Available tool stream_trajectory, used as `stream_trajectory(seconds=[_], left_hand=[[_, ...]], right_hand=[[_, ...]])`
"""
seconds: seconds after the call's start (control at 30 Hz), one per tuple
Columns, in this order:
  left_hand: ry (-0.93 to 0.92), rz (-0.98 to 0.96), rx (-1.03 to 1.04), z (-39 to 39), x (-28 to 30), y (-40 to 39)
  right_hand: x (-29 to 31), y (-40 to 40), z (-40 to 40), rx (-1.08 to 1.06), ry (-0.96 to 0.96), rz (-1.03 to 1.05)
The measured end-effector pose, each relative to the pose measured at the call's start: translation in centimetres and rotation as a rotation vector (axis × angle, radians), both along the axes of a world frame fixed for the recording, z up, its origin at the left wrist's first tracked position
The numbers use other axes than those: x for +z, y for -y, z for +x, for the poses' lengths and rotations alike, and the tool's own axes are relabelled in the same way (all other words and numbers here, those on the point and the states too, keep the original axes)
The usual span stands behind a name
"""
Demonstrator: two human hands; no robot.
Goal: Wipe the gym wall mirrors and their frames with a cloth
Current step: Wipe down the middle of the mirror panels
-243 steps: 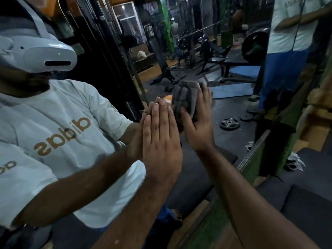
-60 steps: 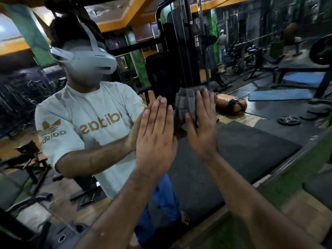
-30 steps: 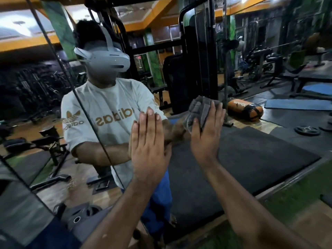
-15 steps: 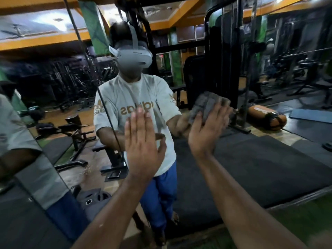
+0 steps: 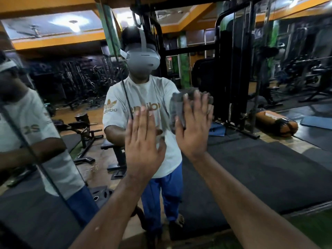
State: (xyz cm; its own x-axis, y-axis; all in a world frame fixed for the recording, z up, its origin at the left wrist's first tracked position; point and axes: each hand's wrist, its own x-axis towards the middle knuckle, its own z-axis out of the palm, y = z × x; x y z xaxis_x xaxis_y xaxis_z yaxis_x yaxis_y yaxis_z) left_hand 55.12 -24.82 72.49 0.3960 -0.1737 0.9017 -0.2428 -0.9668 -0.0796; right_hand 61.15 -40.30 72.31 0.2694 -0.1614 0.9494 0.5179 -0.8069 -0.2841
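A grey cloth [image 5: 181, 112] is pressed flat against the mirror [image 5: 269, 159] under the straight, spread fingers of the right hand [image 5: 195, 128], while the left hand [image 5: 142, 141] is laid open on the glass just beside it, holding nothing. Fresh smears may be left by that bare left palm. The frame [image 5: 305, 207] along the lower edge could be missed if wiping is kept at this height.

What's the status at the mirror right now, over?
Left hand flat, fingers straight, on the mirror. Right hand presses the grey cloth to the glass with straight fingers. Nothing in the way.
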Motion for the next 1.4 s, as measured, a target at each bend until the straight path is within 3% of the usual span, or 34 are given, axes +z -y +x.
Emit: stream_trajectory(seconds=[0.1,0.17,0.33,0.53,0.73,0.87,0.93,1.13,1.3,1.4], left_hand=[[0.029,-0.148,0.097,-0.2,-0.3,-2.7],[-0.021,-0.134,0.113,-0.1,-0.4,-4.1],[-0.026,-0.015,0.043,-0.3,-0.4,-6.2],[0.018,-0.110,0.143,-0.9,-0.7,-11.2],[-0.046,0.018,0.036,-1.2,-0.6,-14.0],[0.011,-0.158,0.137,-2.3,-1.4,-17.0],[-0.009,-0.153,0.168,-2.8,-1.8,-18.0],[-0.068,-0.089,0.098,-3.3,-1.8,-19.5],[-0.054,-0.253,0.135,-4.2,-2.2,-21.3],[-0.057,-0.287,0.197,-4.8,-2.3,-22.3]], right_hand=[[-1.8,-1.4,-0.7,0.011,0.013,-0.193],[-1.5,-1.9,-0.8,-0.011,0.028,-0.200],[3.7,-5.7,-0.5,-0.063,0.016,0.153],[-0.3,-9.6,-1.3,0.033,0.125,-0.309],[3.4,-13.8,-1.7,-0.097,0.063,0.109],[0.4,-16.3,-2.1,-0.011,0.130,-0.246],[-0.6,-16.1,-2.4,-0.010,0.142,-0.348],[3.0,-18.5,-2.7,-0.067,0.087,0.036],[-1.2,-21.7,-3.2,0.055,0.173,-0.352],[0.4,-21.2,-3.0,0.034,0.195,-0.316]])
